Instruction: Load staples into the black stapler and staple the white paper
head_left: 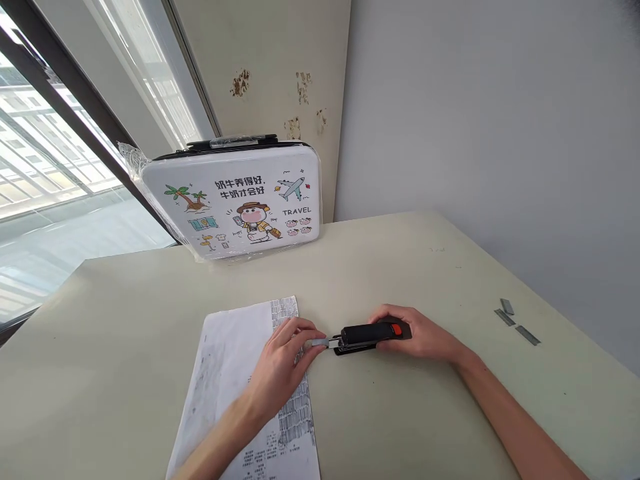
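Observation:
A black stapler [367,337] with an orange button lies on the pale table [400,267]. My right hand [423,333] is wrapped round its rear end. My left hand [283,363] rests on a white printed paper sheet [235,393] and pinches a small metal strip of staples [317,343] at the stapler's front tip. The stapler sits just off the paper's right edge.
A white cartoon-printed case [240,200] with "TRAVEL" on it stands at the table's back, leaning against the wall by the window [60,167]. Three loose staple strips [515,320] lie on the table at the right, close to the grey wall.

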`<state>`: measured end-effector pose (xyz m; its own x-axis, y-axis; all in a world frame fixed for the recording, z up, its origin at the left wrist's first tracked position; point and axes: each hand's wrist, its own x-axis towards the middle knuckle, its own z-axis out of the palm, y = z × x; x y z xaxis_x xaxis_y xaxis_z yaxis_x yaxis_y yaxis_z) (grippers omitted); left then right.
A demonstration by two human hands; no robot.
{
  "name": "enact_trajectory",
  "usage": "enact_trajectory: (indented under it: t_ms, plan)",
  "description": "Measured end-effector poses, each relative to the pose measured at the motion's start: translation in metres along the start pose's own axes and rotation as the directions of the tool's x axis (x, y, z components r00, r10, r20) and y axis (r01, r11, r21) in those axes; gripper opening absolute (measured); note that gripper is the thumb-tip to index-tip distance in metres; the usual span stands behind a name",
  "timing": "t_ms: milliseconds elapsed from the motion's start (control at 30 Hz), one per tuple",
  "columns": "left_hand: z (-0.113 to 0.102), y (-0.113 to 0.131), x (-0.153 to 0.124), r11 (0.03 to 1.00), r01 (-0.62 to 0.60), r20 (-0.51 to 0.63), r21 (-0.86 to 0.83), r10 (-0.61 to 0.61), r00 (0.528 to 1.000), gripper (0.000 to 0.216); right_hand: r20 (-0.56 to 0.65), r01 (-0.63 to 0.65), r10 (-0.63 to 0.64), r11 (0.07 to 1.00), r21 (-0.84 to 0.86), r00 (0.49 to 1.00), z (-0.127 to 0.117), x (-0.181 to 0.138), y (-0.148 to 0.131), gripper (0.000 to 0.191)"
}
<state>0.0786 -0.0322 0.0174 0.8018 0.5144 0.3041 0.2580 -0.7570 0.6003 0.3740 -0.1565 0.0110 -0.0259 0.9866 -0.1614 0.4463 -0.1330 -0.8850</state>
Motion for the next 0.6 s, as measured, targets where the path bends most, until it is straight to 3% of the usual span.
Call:
enact_trajectory:
  t_ms: [133,600]
  plan:
    - [0.0012,0.0018,-0.0001,1.0,-0.008,0.039,0.016,0.007,0.999,0.018,0.003,0.004,-0.004,1.0,-0.01,1.0,-0.0002,-0.0004,-0.0003,0.024]
    - [0.0058,0.007,0.0005,0.999,-0.003,-0.012,0.048,0.004,1.0,0.021,-0.003,0.001,-0.001,1.0,-0.016,1.0,0.0014,-0.0003,-0.0006,0.024]
